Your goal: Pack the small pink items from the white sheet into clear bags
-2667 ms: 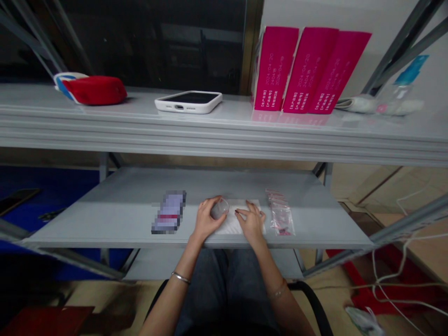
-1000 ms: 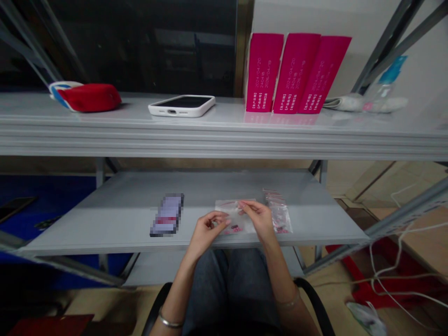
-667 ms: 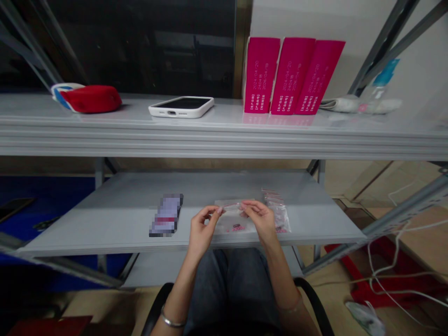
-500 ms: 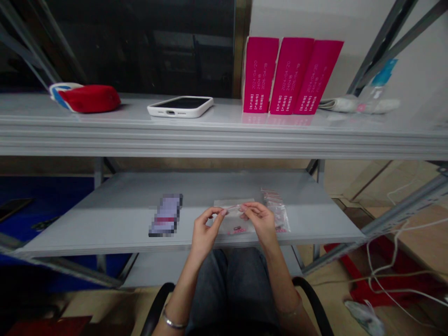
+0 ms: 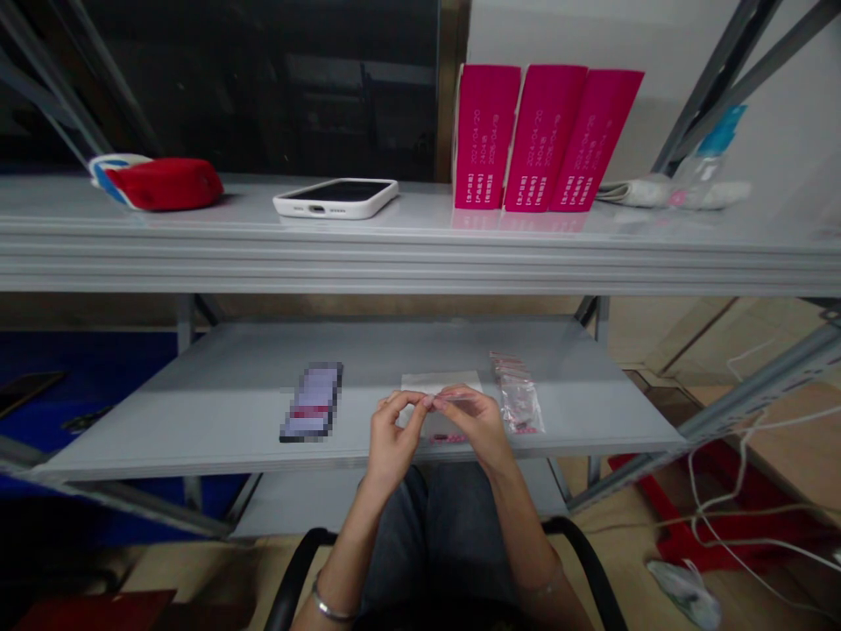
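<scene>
My left hand and my right hand meet over the lower shelf, thumbs and fingertips pinched together. Between them they grip the top edge of a small clear plastic bag. Small pink pieces show low in the bag, along with something dark that is too small to name. Behind the fingers lies a pale, flat sheet, partly hidden. Just right of my right hand, a row of overlapping clear bags rests on the shelf, pink bits at the near end.
A phone with a blurred screen lies left on the lower shelf. Above, the upper shelf's edge carries a red pouch, a white-cased phone, several magenta boxes and a spray bottle. Cables trail at right.
My right hand has slid left along the bag's top edge until its fingertips meet those of my left hand. Both hands keep hold of the bag.
</scene>
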Demonstrator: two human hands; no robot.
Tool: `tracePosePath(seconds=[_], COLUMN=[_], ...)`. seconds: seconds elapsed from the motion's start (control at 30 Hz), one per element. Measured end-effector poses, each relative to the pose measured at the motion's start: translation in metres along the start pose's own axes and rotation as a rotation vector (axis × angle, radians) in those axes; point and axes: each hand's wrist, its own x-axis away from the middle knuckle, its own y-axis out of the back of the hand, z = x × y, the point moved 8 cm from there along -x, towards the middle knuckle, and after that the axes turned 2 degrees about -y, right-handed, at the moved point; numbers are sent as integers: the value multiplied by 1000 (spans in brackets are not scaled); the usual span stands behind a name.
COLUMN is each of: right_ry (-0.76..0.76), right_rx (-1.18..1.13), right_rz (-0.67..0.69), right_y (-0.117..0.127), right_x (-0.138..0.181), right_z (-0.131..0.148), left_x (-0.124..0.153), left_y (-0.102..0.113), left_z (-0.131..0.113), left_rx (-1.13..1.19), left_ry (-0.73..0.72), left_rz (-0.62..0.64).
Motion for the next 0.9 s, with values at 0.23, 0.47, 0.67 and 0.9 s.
tracePosePath(seconds=[0.23, 0.47, 0.67, 0.9], right_ry=[27, 66, 69, 1], right_rx=[2, 97, 121, -41], right_rz=[-10, -81, -140, -156], right_y=[-4, 0, 5, 6], right_x=[1, 2, 2, 3], right_z=[3, 9, 9, -1], left_x=[1, 1, 0, -3], left_y=[3, -1, 1, 10], left_z=[-4, 2, 4, -2], left_rx=[11, 35, 27, -12], left_ry=[-5, 7, -2, -16], left_rz=[-32, -30, -44, -86])
